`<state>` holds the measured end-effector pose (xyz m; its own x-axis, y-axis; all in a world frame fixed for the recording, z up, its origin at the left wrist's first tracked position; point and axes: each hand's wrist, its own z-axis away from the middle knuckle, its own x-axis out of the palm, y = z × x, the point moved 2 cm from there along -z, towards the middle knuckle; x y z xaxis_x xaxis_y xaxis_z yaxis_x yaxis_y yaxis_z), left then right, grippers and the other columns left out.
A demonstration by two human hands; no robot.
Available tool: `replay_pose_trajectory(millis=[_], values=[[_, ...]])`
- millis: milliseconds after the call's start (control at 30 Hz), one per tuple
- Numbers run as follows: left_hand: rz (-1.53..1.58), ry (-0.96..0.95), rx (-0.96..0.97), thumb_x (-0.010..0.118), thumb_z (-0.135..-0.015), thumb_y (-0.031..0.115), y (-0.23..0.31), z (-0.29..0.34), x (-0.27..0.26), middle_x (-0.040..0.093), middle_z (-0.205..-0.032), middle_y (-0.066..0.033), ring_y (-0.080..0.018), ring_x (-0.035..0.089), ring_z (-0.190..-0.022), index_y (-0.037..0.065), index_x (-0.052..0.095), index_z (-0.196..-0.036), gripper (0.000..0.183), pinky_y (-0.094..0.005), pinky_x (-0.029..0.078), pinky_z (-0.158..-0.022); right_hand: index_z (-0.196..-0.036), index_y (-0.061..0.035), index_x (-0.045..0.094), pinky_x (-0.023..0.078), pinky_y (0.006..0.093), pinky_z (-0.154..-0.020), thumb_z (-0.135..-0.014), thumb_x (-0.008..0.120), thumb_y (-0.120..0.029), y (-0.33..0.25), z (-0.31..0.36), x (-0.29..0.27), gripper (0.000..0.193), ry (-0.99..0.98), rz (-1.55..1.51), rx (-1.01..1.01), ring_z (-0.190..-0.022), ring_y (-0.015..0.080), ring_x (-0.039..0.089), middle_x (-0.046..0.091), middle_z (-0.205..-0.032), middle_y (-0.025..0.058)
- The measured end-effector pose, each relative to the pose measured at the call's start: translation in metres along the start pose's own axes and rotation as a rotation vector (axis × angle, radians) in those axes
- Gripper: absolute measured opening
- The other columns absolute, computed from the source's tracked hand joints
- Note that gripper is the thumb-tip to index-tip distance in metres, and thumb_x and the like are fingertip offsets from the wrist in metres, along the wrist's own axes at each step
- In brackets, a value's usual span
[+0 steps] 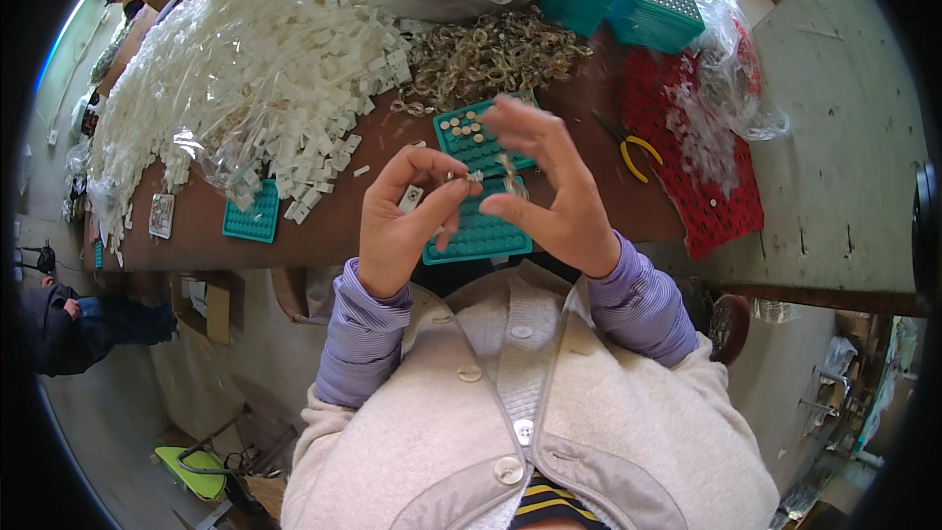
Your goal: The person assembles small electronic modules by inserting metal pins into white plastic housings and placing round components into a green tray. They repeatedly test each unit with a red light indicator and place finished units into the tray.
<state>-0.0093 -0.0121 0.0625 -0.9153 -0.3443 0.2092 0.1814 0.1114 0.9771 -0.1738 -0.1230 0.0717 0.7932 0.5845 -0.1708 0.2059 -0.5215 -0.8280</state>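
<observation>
Above the trays, my left hand [407,216] is closed in a pinch on a small metallic piece [457,176] with a pale clear end, too small to name. A small white card [411,198] shows between its fingers and palm. My right hand [554,186] is held apart from it, fingers spread and a little blurred. By its thumb is a translucent yellowish strip [511,173]; whether the hand touches it I cannot tell. Below lie a teal tray [480,238] with rows of hollows and, behind it, a second teal tray [447,141] with several round cream pieces [465,124].
A big heap of small white cards [265,49] covers the left. Behind the trays lies a heap of yellowish loops [491,59]. Stacked teal trays [655,15] stand back right. Yellow-handled pliers [636,159] lie beside a red patterned cloth [706,206]. Another teal tray [251,213] sits left.
</observation>
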Motion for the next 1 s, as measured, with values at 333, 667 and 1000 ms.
replay_pose_trajectory(millis=[333, 667, 1000], values=[[0.098, 0.075, 0.096, 0.074, -0.1, -0.001, -0.008, 0.009, -0.009, 0.069, -0.093, -0.005, -0.0065, 0.06, -0.066, -0.001, 0.072, -0.112, 0.012, -0.0223, 0.046, -0.05, -0.107, -0.0027, 0.063, 0.056, 0.0248, -0.077, -0.098, 0.074, 0.005, 0.022, 0.008, 0.002, 0.016, -0.091, -0.596, 0.407, -0.086, 0.0091, 0.069, 0.069, -0.095, 0.0039], [-0.027, -0.022, 0.1, 0.073, -0.101, 0.0, -0.02, 0.011, 0.006, 0.07, -0.104, -0.0106, -0.009, 0.061, -0.067, -0.002, 0.068, -0.11, 0.01, -0.0239, 0.048, -0.05, -0.11, -0.004, 0.065, 0.053, 0.0257, -0.069, -0.105, 0.073, -0.012, 0.028, 0.018, 0.002, 0.013, -0.187, -1.028, 0.743, -0.079, 0.0103, 0.067, 0.066, -0.091, 0.0024], [0.091, 0.049, -0.075, 0.078, -0.099, 0.006, -0.025, 0.008, -0.001, 0.07, -0.102, -0.0085, -0.0081, 0.061, -0.066, 0.0, 0.068, -0.108, 0.015, -0.0222, 0.045, -0.051, -0.09, -0.007, 0.071, 0.045, 0.0517, -0.114, -0.08, 0.083, -0.004, 0.003, 0.008, 0.009, 0.016, -0.055, 0.54, -0.247, -0.095, 0.0267, 0.07, 0.069, -0.091, 0.0056]])
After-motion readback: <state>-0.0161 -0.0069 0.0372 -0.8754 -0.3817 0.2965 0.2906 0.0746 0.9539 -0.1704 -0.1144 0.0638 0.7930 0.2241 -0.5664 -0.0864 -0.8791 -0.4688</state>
